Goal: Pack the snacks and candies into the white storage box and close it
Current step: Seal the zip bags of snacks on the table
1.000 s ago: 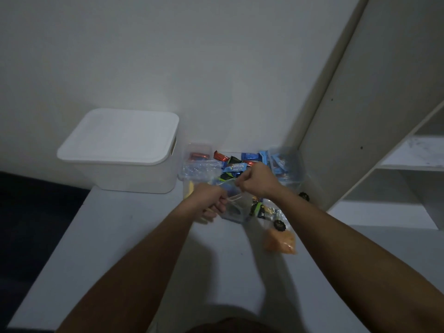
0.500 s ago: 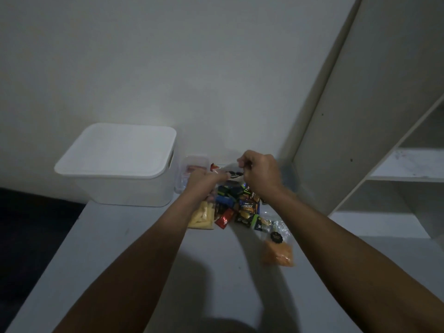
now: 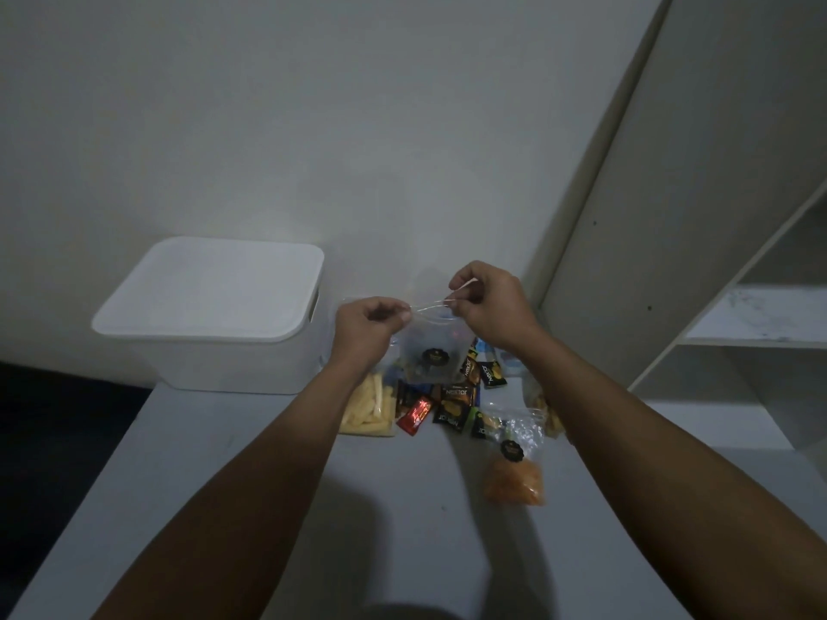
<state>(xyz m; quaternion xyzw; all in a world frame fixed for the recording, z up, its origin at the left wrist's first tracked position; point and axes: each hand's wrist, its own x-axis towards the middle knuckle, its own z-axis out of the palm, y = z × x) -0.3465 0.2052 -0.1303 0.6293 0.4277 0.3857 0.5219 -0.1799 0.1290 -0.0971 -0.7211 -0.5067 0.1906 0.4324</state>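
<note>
Fingers: your left hand and right hand each pinch one side of the mouth of a clear zip bag, fingers curled, the bag hanging between them above the pile.
Change: half a second ago your hands were low over the snacks; now the bag is lifted up clear of them, its mouth stretched between your hands.
Writing: several dark sachets read "Nextar"; the bag's round black label is too small to read.
Storage box: the white storage box sits lid on at the table's far left corner, against the wall.
Around: pale yellow sticks, a red sachet, and an orange snack bag lie on the table; your forearms hide part of the pile.
</note>
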